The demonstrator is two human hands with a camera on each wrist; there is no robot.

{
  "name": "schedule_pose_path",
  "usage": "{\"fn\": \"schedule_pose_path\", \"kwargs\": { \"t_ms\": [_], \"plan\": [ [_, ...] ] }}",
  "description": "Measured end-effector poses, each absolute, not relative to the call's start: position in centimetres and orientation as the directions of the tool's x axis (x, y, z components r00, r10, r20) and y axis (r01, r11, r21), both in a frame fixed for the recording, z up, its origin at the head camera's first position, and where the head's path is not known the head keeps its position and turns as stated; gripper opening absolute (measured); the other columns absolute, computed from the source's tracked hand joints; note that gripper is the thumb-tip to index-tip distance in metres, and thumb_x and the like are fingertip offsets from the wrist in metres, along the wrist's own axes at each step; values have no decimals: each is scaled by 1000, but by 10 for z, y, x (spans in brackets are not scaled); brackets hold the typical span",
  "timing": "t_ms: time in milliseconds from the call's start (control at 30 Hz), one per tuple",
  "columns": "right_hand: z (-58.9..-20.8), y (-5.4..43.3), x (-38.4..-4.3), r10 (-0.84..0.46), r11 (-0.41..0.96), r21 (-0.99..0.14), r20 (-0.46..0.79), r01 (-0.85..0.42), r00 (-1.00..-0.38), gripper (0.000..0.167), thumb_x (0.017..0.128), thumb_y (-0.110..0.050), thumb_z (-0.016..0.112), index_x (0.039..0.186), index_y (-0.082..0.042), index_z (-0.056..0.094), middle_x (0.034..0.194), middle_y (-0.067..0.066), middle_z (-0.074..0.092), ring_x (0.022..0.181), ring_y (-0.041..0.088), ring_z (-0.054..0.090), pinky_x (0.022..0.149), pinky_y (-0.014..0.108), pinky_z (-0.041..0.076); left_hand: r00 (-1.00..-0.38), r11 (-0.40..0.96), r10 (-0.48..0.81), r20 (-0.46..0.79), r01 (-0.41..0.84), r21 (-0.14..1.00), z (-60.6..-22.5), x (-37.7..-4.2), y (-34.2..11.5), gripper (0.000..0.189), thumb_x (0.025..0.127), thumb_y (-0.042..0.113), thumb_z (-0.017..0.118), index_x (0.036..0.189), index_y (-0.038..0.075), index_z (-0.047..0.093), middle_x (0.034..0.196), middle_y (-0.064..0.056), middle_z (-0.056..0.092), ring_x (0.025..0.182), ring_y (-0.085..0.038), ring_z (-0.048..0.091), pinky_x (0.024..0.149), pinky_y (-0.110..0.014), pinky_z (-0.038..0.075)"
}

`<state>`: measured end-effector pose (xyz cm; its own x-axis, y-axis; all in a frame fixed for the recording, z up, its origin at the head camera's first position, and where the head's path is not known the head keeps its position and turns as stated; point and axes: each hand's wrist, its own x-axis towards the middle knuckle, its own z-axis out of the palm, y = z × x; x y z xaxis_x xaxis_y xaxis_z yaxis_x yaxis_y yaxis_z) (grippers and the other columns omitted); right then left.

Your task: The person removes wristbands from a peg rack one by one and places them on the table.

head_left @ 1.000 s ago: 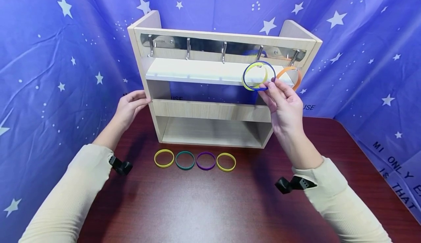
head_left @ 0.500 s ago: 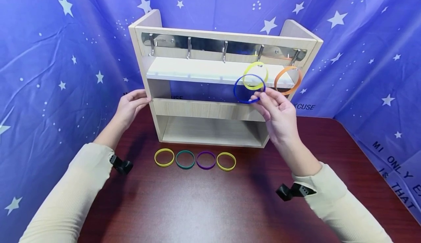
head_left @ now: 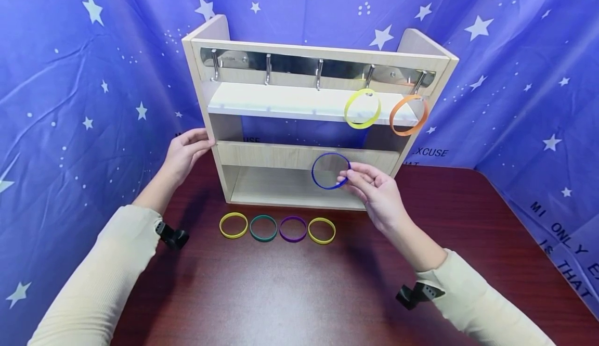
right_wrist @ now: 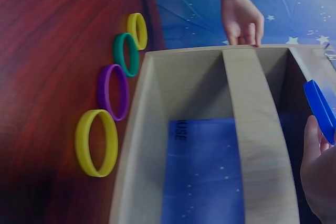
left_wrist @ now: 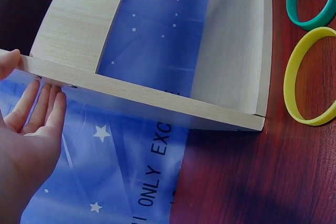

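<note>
- Blue band [right_wrist: 320, 109]: held in the air before the lower part of the wooden shelf unit [head_left: 262, 153]; its round opening faces the head camera, while from the right wrist it looks narrow, long axis slanting down to the right.
- Right hand [head_left: 376, 192]: thumb and fingertips nearly together, pinching the band's right edge.
- Left hand [head_left: 181, 156]: grips the unit's left side panel, thumb and fingers on its edge.
- Above, a yellow band [head_left: 359, 126] and an orange band [head_left: 405, 133] hang from hooks.
</note>
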<state>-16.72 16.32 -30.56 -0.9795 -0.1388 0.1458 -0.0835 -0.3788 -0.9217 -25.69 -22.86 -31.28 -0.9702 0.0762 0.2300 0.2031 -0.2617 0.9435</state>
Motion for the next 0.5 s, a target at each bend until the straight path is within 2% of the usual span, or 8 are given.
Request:
{"fn": "schedule_pose_path", "kwargs": {
  "t_ms": [133,300,500],
  "plan": [
    [-315,165,-168,-198,-328,-945,55,13,-979,22,94,2,55,94,-15,69,83,-1,75,82,9,72,82,21,58,-970,-262,77,230,203,943,-313,-257,-229,27,90,-7,55,94,16,68,89,6,70,83,-3,65,79,-12,54],
    [-322,168,-172,-289,-270,-944,-110,192,-951,21,96,1,51,92,-14,65,83,-1,74,82,9,71,81,22,59,-970,-269,77,232,204,941,-313,-256,-229,27,89,-7,56,93,16,68,88,6,70,83,-3,66,80,-12,54],
    [-331,173,-177,-343,-275,-910,-209,311,-916,10,97,3,48,102,-4,54,85,1,72,84,11,70,82,23,59,-972,-253,72,222,198,947,-313,-256,-229,26,89,-7,57,93,17,68,89,7,70,83,-2,66,80,-12,53]
  ]
}}
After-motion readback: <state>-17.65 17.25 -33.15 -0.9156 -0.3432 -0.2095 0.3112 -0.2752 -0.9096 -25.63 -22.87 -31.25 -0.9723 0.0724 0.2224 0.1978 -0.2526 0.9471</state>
